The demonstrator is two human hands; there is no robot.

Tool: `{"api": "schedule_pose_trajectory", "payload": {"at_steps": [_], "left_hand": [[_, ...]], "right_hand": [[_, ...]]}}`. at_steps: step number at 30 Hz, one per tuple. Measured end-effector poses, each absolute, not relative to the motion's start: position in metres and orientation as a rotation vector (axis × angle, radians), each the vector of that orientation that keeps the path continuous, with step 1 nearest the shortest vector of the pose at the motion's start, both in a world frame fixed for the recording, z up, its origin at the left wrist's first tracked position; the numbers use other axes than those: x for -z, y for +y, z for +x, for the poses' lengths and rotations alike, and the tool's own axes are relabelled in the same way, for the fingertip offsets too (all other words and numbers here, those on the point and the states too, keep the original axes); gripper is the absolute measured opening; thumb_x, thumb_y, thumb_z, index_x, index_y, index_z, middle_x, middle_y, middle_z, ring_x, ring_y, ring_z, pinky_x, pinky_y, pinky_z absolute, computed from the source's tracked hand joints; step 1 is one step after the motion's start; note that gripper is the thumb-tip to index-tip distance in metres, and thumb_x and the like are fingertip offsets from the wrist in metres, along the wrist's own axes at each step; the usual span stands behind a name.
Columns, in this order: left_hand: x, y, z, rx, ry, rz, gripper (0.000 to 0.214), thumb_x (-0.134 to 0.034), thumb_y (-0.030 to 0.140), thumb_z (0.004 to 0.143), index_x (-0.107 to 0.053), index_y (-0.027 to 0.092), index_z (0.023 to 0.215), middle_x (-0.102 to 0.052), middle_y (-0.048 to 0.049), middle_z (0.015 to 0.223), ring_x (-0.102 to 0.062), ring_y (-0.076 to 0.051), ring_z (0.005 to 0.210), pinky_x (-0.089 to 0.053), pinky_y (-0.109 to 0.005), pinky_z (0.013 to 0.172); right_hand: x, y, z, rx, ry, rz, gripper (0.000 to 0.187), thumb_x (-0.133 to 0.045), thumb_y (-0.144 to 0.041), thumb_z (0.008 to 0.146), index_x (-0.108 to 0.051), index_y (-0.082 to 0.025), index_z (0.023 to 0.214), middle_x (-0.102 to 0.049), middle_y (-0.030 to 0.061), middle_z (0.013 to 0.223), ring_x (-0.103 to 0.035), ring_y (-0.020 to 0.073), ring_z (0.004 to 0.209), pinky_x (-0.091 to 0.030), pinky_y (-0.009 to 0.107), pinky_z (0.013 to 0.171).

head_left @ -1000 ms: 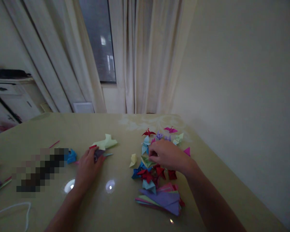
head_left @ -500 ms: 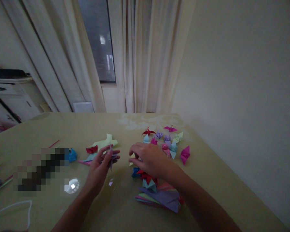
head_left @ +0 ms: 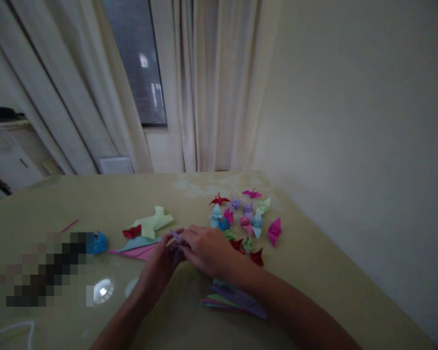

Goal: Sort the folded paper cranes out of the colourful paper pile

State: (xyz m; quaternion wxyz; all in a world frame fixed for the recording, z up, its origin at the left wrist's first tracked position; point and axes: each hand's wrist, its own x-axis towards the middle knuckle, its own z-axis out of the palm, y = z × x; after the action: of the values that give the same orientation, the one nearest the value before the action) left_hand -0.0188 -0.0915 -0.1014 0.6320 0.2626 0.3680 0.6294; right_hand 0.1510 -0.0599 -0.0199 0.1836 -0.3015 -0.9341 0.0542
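- Room: pale curtains (head_left: 229, 87) at twelve to one o'clock from the hands, a dark window (head_left: 135, 68) at eleven, a plain wall (head_left: 350, 97) at two.
- Cabinet (head_left: 12, 160), pale, at ten, interior out of sight; on its top, a low black object (head_left: 2, 114), perhaps a pan, too dim and shallow in view to show any contents.
- Table (head_left: 95, 194), yellowish, glossy, bearing all that follows.
- Purple folded paper (head_left: 177, 257), one, at the clock's centre, raised between both hands.
- Left hand (head_left: 162, 255): fingers bent, thumb and fingertips pinching the purple folded paper.
- Right hand (head_left: 206, 248): fingers curled close together, tips pinching the same paper from the three o'clock side.
- Pale green folded paper (head_left: 156, 222), at ten, a red folded piece (head_left: 132, 231) at its near left end.
- Pink and teal folded sheets (head_left: 138, 248), at nine, just beside the left hand; farther out, a blue folded piece (head_left: 100, 243).
- Paper cranes (head_left: 248, 210), mixed colours, loosely grouped at two; a magenta piece (head_left: 275, 232) at three.
- Folded sheets in a fanned stack (head_left: 222, 301), at four to five, partly under the right forearm.
- White cord (head_left: 31, 330), at eight.
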Motion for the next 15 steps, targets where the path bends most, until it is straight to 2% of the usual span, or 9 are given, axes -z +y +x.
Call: {"api": "schedule_pose_trajectory", "payload": {"at_steps": [3, 9, 15], "left_hand": [[0.0971, -0.0909, -0.0247, -1.426, 0.829, 0.587, 0.043, -0.079, 0.051, 0.084, -0.076, 0.023, 0.117, -0.08, -0.0096, 0.103, -0.074, -0.029, 0.106, -0.06, -0.043, 0.096], [0.0989, -0.0913, -0.0298, -1.507, 0.885, 0.556, 0.045, -0.085, 0.043, 0.079, -0.075, 0.023, 0.118, -0.078, -0.0094, 0.114, -0.072, -0.027, 0.113, -0.059, -0.036, 0.098], [0.0951, -0.0911, -0.0272, -1.536, 0.929, 0.568, 0.056, -0.098, 0.038, 0.064, -0.076, 0.022, 0.114, -0.079, -0.0056, 0.107, -0.074, -0.019, 0.093, -0.061, -0.025, 0.086]], "right_hand": [[0.0208, -0.0592, 0.1496, -0.141, -2.6, -0.928, 0.016, -0.056, -0.029, 0.105, -0.066, -0.019, 0.112, -0.077, 0.0065, 0.106, -0.072, 0.0209, 0.09, -0.046, 0.029, 0.069], [0.0243, -0.0597, 0.1476, -0.095, -2.545, -1.076, 0.017, -0.057, -0.032, 0.103, -0.068, -0.019, 0.104, -0.077, 0.0061, 0.098, -0.073, 0.0209, 0.083, -0.043, 0.029, 0.064], [0.0166, -0.0621, 0.1505, -0.122, -2.613, -1.077, 0.021, -0.057, -0.037, 0.104, -0.069, -0.019, 0.105, -0.078, 0.0072, 0.098, -0.073, 0.0222, 0.082, -0.045, 0.03, 0.064]]}}
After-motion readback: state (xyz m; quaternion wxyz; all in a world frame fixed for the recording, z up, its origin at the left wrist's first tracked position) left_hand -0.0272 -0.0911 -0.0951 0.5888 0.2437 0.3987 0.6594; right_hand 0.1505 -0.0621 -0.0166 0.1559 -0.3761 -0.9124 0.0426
